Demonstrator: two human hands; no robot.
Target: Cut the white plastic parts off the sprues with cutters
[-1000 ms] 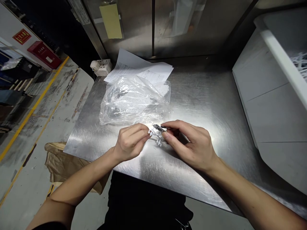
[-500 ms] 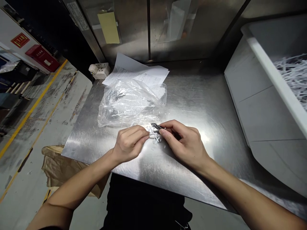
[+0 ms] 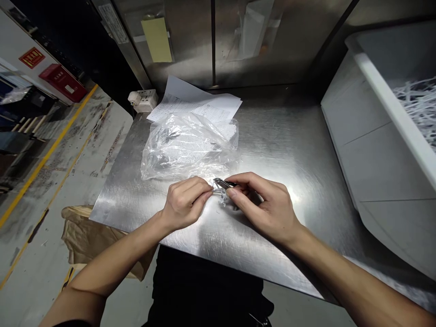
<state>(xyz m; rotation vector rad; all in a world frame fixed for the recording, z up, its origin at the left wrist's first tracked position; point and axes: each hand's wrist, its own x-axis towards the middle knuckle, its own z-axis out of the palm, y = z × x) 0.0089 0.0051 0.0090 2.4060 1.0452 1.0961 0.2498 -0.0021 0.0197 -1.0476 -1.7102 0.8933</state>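
Observation:
My left hand (image 3: 186, 202) pinches a small white plastic piece (image 3: 217, 190) with thin branching arms, between thumb and fingers. In my right hand (image 3: 265, 204) is a dark metal nail clipper (image 3: 223, 183), gripped between thumb and forefinger. Its jaws point left, at the plastic piece near my left fingertips; whether they touch it I cannot tell. Small white bits (image 3: 223, 200) lie on the metal tabletop (image 3: 275, 141) just under the hands, partly hidden by the right fingers. Right behind the hands lies a clear plastic bag (image 3: 190, 147) holding many tiny white pieces.
Printed paper sheets (image 3: 197, 102) lie behind the bag, beside a white power socket block (image 3: 145, 100). A large grey bin (image 3: 361, 131) with white strips (image 3: 418, 106) stands at the right. Brown paper sacking (image 3: 90, 240) is on the floor at left. A metal wall closes off the back.
The nail clipper has turned slightly and its jaws have shifted a little left, closer to my left fingertips. My right fingers now cover more of the white bits. The left hand keeps its pinch.

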